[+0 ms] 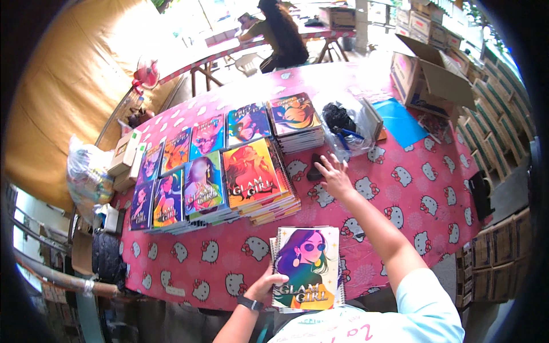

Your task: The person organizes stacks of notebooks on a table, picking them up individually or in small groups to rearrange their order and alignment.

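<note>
Spiral notebooks (307, 266) sit closest, a small stack just right of my left grip (263, 287), which pinches their left edge, thumb across the top cover. They should feel stiff and moderately heavy together, the covers perhaps slippery (wire coils could snag), so I judge a thumb above and fingers beneath the edge safest. Beyond that grip, piles of bright notebooks (250, 171) stand in rows on the pink tabletop (374, 266). My right grip (334, 178) is spread at a dark object (313, 170); whether they touch, I cannot tell. Past it sits a clear plastic bag (350, 124), a blue sheet (397, 122) to its right.
</note>
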A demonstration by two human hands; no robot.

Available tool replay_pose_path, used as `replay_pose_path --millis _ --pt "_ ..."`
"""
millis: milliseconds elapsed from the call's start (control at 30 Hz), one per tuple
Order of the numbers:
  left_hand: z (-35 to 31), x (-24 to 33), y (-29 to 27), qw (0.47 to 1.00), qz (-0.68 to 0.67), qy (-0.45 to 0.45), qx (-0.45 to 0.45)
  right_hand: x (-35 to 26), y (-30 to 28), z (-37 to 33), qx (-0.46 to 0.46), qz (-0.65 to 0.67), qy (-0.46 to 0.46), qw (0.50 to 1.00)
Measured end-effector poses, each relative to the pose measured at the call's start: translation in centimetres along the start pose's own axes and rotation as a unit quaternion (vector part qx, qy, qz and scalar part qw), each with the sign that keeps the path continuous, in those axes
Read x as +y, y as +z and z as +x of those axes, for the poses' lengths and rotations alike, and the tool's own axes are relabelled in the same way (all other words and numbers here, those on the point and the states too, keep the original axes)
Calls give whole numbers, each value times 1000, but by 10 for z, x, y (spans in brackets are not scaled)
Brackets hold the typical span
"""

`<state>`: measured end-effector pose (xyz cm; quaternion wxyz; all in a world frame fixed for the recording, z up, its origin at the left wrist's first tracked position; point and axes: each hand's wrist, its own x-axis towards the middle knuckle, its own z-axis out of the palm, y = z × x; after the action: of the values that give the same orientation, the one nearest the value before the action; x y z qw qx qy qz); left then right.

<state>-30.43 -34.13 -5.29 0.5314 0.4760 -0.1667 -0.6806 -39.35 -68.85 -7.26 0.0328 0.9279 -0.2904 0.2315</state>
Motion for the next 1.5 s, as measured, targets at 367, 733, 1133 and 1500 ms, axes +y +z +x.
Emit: replay_pose_path --millis 367,733,1133,1500 --pt "-13 -3 13 994 -79 -17 69 77 -83 -126 62 8 102 993" --pt "62 -6 87 995 -69 54 47 -6 -117 -194 -131 781 334 511" --pt "229 140 59 944 61 184 269 86 -15 35 -222 772 318 504" --pt "172 114 108 567 626 427 323 80 -44 -38 -104 299 187 930"
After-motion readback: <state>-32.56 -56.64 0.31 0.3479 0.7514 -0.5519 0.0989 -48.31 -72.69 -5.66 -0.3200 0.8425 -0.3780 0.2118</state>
